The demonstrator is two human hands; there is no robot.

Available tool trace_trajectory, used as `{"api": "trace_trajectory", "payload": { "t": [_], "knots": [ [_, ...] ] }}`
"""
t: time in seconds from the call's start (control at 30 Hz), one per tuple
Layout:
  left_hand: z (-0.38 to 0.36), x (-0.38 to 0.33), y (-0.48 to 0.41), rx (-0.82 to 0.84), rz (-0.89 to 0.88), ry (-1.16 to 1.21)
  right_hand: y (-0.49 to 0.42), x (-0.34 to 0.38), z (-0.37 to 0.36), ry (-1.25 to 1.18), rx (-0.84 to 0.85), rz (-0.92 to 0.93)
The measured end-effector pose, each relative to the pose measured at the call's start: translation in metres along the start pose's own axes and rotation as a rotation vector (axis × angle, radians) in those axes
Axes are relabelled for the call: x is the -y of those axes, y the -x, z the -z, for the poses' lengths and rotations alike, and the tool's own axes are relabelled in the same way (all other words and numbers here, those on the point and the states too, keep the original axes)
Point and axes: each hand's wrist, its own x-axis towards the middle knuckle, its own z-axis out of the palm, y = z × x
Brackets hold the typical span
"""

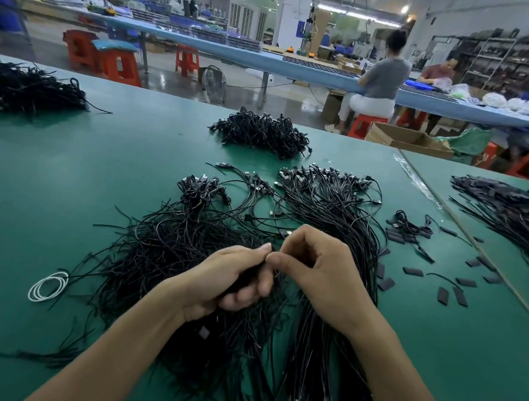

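- Meeting thumb tip to thumb tip, the left hand (235,279) and the right hand (324,269) hover low over a heap of black cables (163,256).
- Left grip: the fingers curl round a dark bunch of these cables, which sits in the palm.
- Right grip: narrow, with the thumb pressed to the bent forefinger on a thin strand of the same cables. The strand's end is hidden between the fingertips.
- The black cables lie directly under both grips. The loose tangle spreads out to the left of the left grip and runs back beneath both wrists.
- Just beyond the grips, a fan of plugged cables (327,197) lies flat, its plugs at the far end.
- Right of the right grip, short black sleeve pieces (411,272) lie scattered on the green tabletop (76,177).
- Left of the left grip and well apart from it, a white cord ring (47,286) lies flat at the tangle's edge.
- Farther beyond the grips sits a knotted bundle (260,133).
- Another heap (28,90) lies far to the left.
- A long bundle (505,211) lies far to the right, across a seam in the tabletop.
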Motion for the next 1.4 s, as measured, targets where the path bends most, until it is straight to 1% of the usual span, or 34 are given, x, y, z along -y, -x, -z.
{"api": "trace_trajectory", "payload": {
  "t": [0.03, 0.13, 0.2, 0.27, 0.33, 0.4, 0.53, 0.6, 0.67, 0.73, 0.77, 0.8, 0.87, 0.93, 1.0, 1.07, 1.1, 1.13, 1.2, 1.23, 1.27, 1.33, 1.4],
  "knots": [
    [0.002, 0.000, 0.001, 0.053, 0.003, 0.070, -0.001, -0.002, 0.002, -0.036, 0.015, -0.020],
    [0.007, -0.001, 0.006, 0.217, 0.058, 0.222, 0.000, -0.003, 0.005, -0.193, 0.168, -0.052],
    [0.008, -0.002, 0.008, 0.290, 0.062, 0.257, 0.002, -0.002, 0.007, -0.246, 0.255, -0.046],
    [0.009, -0.002, 0.008, 0.302, 0.056, 0.230, 0.002, -0.002, 0.007, -0.231, 0.309, -0.044],
    [0.008, -0.002, 0.008, 0.258, 0.074, 0.187, 0.002, -0.003, 0.006, -0.166, 0.333, -0.055],
    [0.005, -0.003, 0.008, 0.179, 0.090, 0.166, 0.002, -0.003, 0.004, -0.084, 0.317, -0.062],
    [-0.005, 0.005, -0.001, -0.099, 0.060, 0.079, 0.002, -0.003, 0.000, 0.130, 0.217, -0.011],
    [-0.008, 0.010, -0.006, -0.200, 0.033, 0.064, 0.002, -0.002, -0.003, 0.182, 0.191, 0.003],
    [-0.011, 0.010, -0.008, -0.197, 0.048, 0.183, 0.000, -0.002, -0.008, 0.189, 0.166, 0.008],
    [-0.010, 0.009, -0.008, -0.061, 0.092, 0.341, -0.004, -0.002, -0.012, 0.207, 0.138, 0.041],
    [-0.011, 0.009, -0.008, -0.009, 0.110, 0.361, -0.006, -0.003, -0.013, 0.229, 0.127, 0.062],
    [-0.011, 0.009, -0.009, -0.005, 0.133, 0.340, -0.009, -0.003, -0.013, 0.241, 0.119, 0.074],
    [-0.010, 0.012, -0.013, -0.079, 0.165, 0.274, -0.014, -0.005, -0.011, 0.224, 0.103, 0.076],
    [-0.008, 0.014, -0.016, -0.169, 0.157, 0.229, -0.017, -0.008, -0.009, 0.183, 0.072, 0.080],
    [-0.004, 0.016, -0.017, -0.241, 0.108, 0.194, -0.019, -0.012, -0.007, 0.074, 0.005, 0.031],
    [0.001, 0.018, -0.018, -0.339, 0.022, 0.228, -0.020, -0.021, -0.004, 0.041, -0.072, -0.096],
    [0.003, 0.018, -0.018, -0.397, -0.017, 0.275, -0.019, -0.029, -0.003, 0.085, -0.069, -0.179],
    [0.005, 0.019, -0.018, -0.456, -0.047, 0.331, -0.018, -0.037, -0.003, 0.181, -0.022, -0.252],
    [0.009, 0.022, -0.019, -0.567, -0.083, 0.411, -0.012, -0.053, -0.008, 0.436, 0.140, -0.357],
    [0.010, 0.023, -0.019, -0.614, -0.090, 0.432, -0.008, -0.059, -0.013, 0.527, 0.193, -0.387],
    [0.011, 0.023, -0.020, -0.653, -0.092, 0.451, -0.005, -0.062, -0.019, 0.582, 0.215, -0.409],
    [0.013, 0.023, -0.022, -0.709, -0.085, 0.479, 0.000, -0.065, -0.029, 0.675, 0.205, -0.444],
    [0.014, 0.023, -0.022, -0.727, -0.087, 0.476, 0.002, -0.066, -0.038, 0.768, 0.190, -0.478]
  ]
}}
